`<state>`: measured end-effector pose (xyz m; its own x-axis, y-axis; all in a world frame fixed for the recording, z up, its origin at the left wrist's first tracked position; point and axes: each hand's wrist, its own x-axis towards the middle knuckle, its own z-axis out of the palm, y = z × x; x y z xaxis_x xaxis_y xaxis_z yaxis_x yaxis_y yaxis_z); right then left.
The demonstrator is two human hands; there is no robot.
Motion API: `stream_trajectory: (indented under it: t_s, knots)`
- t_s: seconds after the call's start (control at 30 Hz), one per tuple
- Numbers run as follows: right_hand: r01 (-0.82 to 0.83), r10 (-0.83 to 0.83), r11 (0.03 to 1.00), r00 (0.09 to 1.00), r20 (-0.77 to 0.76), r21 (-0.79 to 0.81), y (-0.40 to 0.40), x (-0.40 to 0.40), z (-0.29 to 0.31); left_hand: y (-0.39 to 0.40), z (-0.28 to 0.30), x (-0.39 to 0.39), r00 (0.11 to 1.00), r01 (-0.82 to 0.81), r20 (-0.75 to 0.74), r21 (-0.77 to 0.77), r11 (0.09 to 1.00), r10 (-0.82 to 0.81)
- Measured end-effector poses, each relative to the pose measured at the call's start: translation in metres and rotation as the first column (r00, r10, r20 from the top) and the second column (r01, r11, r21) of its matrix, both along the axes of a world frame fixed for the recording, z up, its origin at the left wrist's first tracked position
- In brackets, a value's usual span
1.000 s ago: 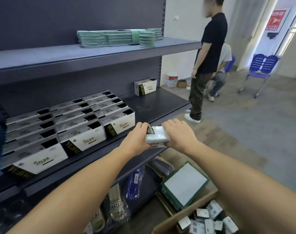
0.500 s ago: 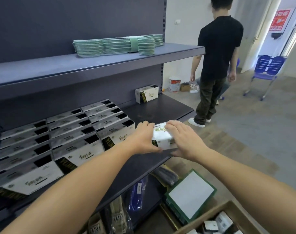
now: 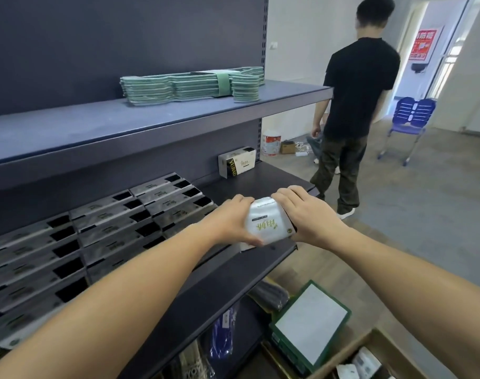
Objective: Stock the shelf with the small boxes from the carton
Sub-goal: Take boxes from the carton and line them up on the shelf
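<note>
A small white box [image 3: 266,224] with green lettering is held over the dark middle shelf [image 3: 260,184], close to its front edge. My left hand [image 3: 230,222] grips its left side and my right hand [image 3: 307,214] grips its right side. To the left, several matching white boxes [image 3: 110,233] lie in rows on the same shelf. One more box [image 3: 237,162] stands alone at the shelf's back right. The cardboard carton [image 3: 367,356] sits on the floor at the bottom right with small boxes inside.
A bundle of green hangers [image 3: 192,84] lies on the upper shelf. A person in a black shirt [image 3: 353,105] stands just past the shelf's right end. A green-edged flat box [image 3: 310,324] leans by the carton. A blue chair [image 3: 411,124] stands far right.
Both hands have carried the box up from the shelf's front edge and turned it so its lettered face shows. The person at the right has turned away and stepped further off.
</note>
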<state>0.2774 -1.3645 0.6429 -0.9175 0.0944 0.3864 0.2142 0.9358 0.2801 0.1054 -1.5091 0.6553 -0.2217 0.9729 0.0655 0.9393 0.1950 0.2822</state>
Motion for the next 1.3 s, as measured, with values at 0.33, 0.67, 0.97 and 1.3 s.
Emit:
stream_trajectory:
  t_s: [0.33, 0.67, 0.97, 1.3]
  knots:
    - [0.059, -0.057, 0.987, 0.998, -0.016, 0.146, -0.009, 0.003, 0.01, 0.02, -0.001, -0.002, 0.998, 0.047, -0.03, -0.012, 0.999, -0.047]
    - [0.352, -0.567, 0.729, 0.791, -0.229, -0.587, 0.01, 0.006, -0.014, 0.054, 0.001, 0.003, 0.991, -0.035, 0.131, 0.063, 0.997, 0.026]
    - [-0.353, -0.579, -0.039, 0.77, -0.267, -0.935, 0.029, 0.01, 0.002, 0.067, 0.004, 0.022, 0.922, 0.032, 0.386, 0.011, 0.999, -0.034]
    - [0.192, -0.126, 0.825, 0.979, 0.158, -0.532, 0.025, -0.03, 0.038, 0.045, 0.027, -0.006, 0.995, -0.046, 0.09, 0.1, 0.994, 0.037]
